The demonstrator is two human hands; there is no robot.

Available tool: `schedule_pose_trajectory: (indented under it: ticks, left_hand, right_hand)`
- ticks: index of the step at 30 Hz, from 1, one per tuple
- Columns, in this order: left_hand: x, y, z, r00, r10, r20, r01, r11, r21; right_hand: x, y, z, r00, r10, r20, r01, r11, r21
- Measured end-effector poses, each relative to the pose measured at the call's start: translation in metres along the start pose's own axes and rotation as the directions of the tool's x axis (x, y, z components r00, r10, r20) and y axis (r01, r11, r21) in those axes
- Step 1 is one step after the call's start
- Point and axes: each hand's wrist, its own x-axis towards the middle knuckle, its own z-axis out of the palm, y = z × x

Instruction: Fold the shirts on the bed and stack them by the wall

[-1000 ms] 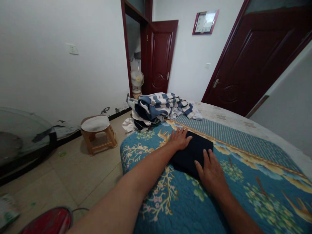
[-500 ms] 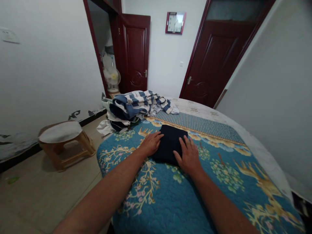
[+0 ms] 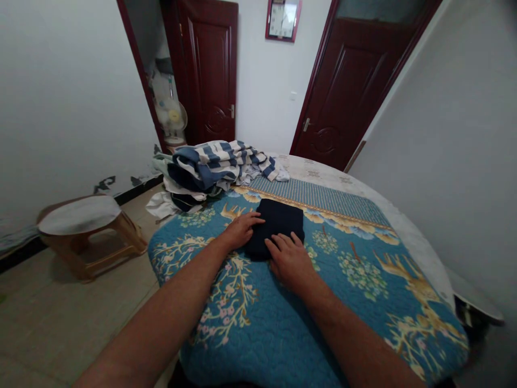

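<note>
A dark navy folded cloth (image 3: 278, 215), roughly square, lies flat on the teal patterned cover (image 3: 258, 328) of a round table. Its exact kind of garment does not show. At its left edge rests my left hand (image 3: 241, 229), fingers stretched out over the fabric. My right hand (image 3: 291, 261) lies across the near right part of the cloth with its fingers spread. Both hands touch the cloth from above, and neither grips it.
Beyond the cloth, a heap of clothes (image 3: 202, 172) with a blue-and-white striped piece on top sits at the table's far left. A brown plastic stool (image 3: 86, 231) stands on the floor at left. A wall (image 3: 464, 134) runs along the right.
My right hand has slid from the cloth's right side toward its near edge. The left hand stays at the left edge. The camera view has tilted slightly down and shifted.
</note>
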Motion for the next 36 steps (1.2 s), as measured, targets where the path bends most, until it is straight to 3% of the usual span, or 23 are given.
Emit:
schedule_pose_trajectory:
  ticks: [8,17,21,26,29,31,34,36]
  left_hand:
    - [0.002,-0.005,-0.004,0.999,0.016,0.047,-0.013,0.997,-0.073]
    - [0.002,-0.014,0.001,0.998,0.053,0.027,-0.049,0.991,-0.123]
    - [0.003,-0.018,0.003,0.996,0.087,0.018,-0.084,0.989,-0.121]
    - [0.003,-0.014,0.003,0.995,0.086,-0.043,-0.089,0.993,-0.073]
    - [0.009,-0.002,-0.006,0.990,0.104,-0.099,-0.114,0.988,-0.104]
    - [0.016,0.010,-0.020,0.986,0.091,-0.143,-0.117,0.976,-0.184]
    - [0.030,0.030,-0.049,0.988,-0.046,-0.144,-0.007,0.939,-0.344]
    - [0.039,0.041,-0.066,0.983,-0.132,-0.126,0.064,0.897,-0.437]
  right_hand:
    - [0.012,-0.006,0.007,1.000,0.007,0.019,-0.005,0.995,-0.101]
    - [0.018,-0.011,0.017,0.998,0.047,-0.045,-0.054,0.984,-0.171]
    - [0.025,0.002,0.015,0.988,0.147,-0.054,-0.150,0.988,-0.045]
    - [0.026,0.026,0.000,0.923,0.307,-0.233,-0.229,0.923,0.310]
    - [0.022,0.040,-0.018,0.861,0.420,-0.286,-0.209,0.805,0.555]
    - [0.021,0.052,-0.032,0.808,0.526,-0.265,-0.195,0.663,0.723]
    - [0.019,0.075,-0.042,0.734,0.671,-0.108,-0.166,0.331,0.929]
    - [0.019,0.089,-0.039,0.717,0.697,0.027,-0.131,0.097,0.987]
